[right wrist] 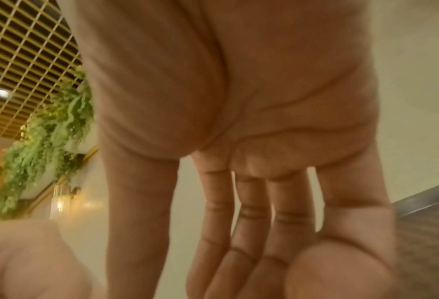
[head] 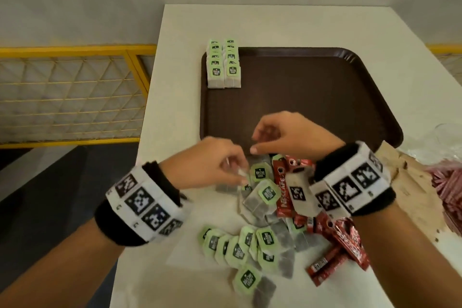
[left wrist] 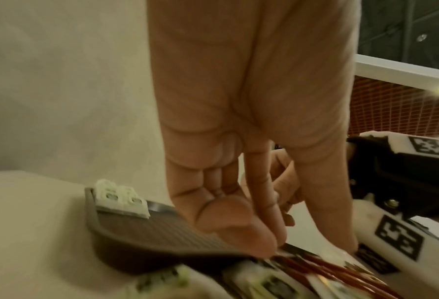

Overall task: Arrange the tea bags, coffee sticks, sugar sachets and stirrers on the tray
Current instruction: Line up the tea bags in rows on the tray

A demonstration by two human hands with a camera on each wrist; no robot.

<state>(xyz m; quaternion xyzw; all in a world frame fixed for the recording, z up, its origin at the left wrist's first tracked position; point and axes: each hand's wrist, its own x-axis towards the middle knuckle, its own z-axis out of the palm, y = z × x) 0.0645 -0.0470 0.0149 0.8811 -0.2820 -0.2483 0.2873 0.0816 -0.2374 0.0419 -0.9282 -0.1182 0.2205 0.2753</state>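
Two hands hover over the loose tea bags point(head: 252, 217) at the tray's point(head: 325, 87) six o'clock edge. Left hand point(head: 212, 162) pinches a tea-bag tag point(head: 242, 172); right hand point(head: 287, 132), at its two o'clock, curls loosely, its hold unclear.

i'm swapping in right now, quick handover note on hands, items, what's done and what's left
Left hand: pinching a tea bag's tag at the loose pile's far edge.
Right hand: above the tray's near rim, fingers relaxed, apparently holding nothing.
Done: two rows of tea bags stand in the tray's far left corner.
Left: remaining tea bags, red coffee sticks, and the pink items at the right edge.
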